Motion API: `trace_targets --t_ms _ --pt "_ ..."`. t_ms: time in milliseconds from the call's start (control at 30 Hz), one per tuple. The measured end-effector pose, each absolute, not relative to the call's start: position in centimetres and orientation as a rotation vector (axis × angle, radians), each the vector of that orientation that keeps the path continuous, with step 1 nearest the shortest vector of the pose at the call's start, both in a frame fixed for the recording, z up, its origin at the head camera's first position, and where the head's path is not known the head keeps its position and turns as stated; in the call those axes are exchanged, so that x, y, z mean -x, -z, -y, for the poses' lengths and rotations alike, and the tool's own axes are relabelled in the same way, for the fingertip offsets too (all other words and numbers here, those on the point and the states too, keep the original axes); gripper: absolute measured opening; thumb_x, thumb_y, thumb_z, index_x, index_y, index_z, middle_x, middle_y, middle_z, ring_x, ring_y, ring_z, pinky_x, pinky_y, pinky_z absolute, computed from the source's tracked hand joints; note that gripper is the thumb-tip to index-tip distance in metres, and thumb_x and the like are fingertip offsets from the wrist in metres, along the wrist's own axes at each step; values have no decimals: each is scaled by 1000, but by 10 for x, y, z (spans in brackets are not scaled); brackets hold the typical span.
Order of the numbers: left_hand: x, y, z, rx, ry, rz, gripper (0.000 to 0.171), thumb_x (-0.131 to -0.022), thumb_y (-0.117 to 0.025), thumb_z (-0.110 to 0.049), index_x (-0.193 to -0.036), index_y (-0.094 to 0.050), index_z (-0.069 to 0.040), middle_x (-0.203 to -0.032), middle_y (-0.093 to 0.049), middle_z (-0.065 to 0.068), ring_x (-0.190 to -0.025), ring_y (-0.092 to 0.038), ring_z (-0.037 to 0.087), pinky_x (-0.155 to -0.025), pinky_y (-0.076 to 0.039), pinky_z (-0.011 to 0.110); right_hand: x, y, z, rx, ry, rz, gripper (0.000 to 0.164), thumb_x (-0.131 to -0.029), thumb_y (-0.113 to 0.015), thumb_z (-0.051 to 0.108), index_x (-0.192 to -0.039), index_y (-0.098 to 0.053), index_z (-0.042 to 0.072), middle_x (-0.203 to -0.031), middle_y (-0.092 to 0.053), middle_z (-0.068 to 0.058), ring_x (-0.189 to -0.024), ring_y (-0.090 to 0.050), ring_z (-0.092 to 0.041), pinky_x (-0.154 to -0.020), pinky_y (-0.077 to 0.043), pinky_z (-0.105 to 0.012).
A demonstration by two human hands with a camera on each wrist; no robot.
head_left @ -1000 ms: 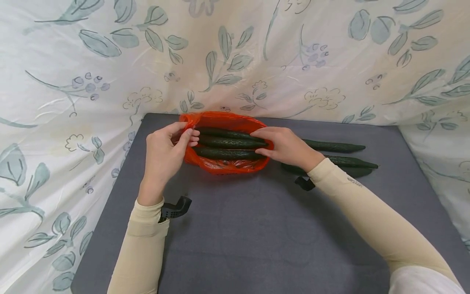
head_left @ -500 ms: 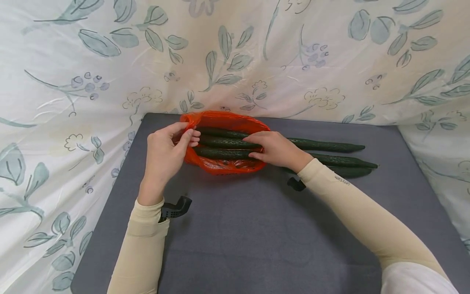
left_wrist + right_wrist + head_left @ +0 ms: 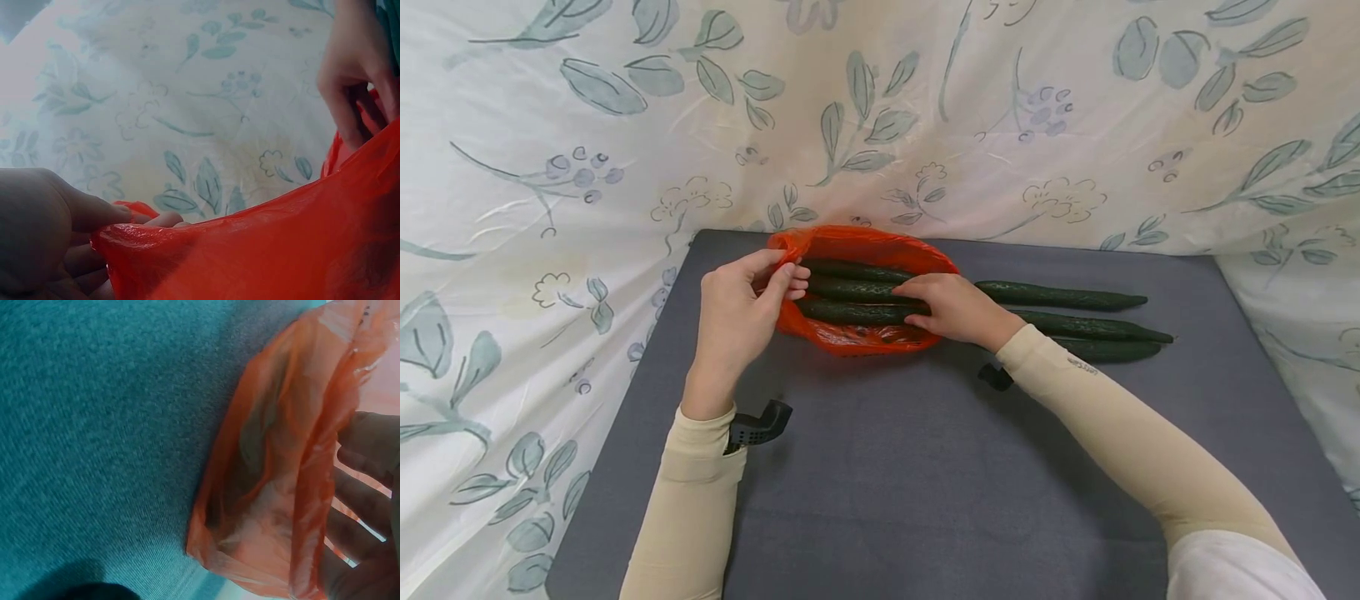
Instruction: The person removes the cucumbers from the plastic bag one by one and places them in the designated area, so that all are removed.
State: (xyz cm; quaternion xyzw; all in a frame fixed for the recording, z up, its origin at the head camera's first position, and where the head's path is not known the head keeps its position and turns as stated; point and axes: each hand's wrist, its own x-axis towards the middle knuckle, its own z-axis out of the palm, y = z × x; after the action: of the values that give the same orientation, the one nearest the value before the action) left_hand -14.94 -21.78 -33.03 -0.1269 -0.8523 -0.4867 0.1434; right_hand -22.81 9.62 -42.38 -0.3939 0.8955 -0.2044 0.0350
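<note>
Dark green cucumbers lie side by side inside a thin red plastic bag, whose mouth faces up. With thumb and fingers my left hand pinches the gathered left rim of the bag. My right hand reaches over the bag's right rim, its fingers bent down onto the cucumbers. In the left wrist view, the right fingers arch down into the bag. The right wrist view shows several right fingers spread behind the bag's wall; whether they grip a cucumber is hidden.
To the right of the bag, 3 more cucumbers lie loose on the dark grey table, partly behind the right forearm. A floral cloth hangs close behind the table and at both sides.
My right hand has moved left from the bag's right rim, further over the cucumbers. The left hand keeps its hold on the bag, and the loose cucumbers stay where they were.
</note>
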Motion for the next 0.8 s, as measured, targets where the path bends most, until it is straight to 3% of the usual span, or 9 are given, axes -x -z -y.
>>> trace_targets --t_ms 800 --pt "151 330 219 359 1405 2454 21 -106 -71 -7 -123 -78 4 -100 -81 9 -82 -80 17 -78 -63 19 227 445 -84 1138 454 -2794 49 -97 -85 16 -143 -71 5 -137 -71 -15 -119 -71 -33 -98 -62 -50"
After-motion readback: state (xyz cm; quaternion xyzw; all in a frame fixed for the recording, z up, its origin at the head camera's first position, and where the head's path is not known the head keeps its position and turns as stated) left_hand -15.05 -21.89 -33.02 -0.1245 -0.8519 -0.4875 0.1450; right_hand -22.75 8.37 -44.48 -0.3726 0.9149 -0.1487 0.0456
